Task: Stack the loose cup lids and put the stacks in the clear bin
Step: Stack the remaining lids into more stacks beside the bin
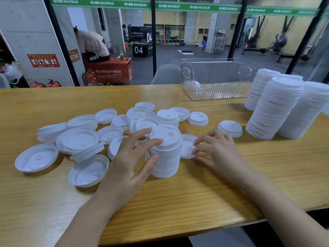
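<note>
The clear bin point(213, 75) is flanked on the right by tall lid stacks point(277, 111); bare table point(222, 109) is left between it and the loose lids point(78, 139)

green banner point(99, 3): MAXIMUM | red box point(108, 70): PLYOSOFTBOX | black box point(140, 49): 04

The left hand point(128, 168) spreads its fingers point(151, 142) over the top and near side of a short stack point(165, 157) of lids. The right hand point(219, 154) sets bent fingertips point(195, 152) on a flat lid point(187, 145); a pinch cannot be told. Loose lids point(78, 138) lie left of the left fingers. Tall stacks point(277, 111) and the clear bin point(213, 81) stand beyond the right fingers.
</note>
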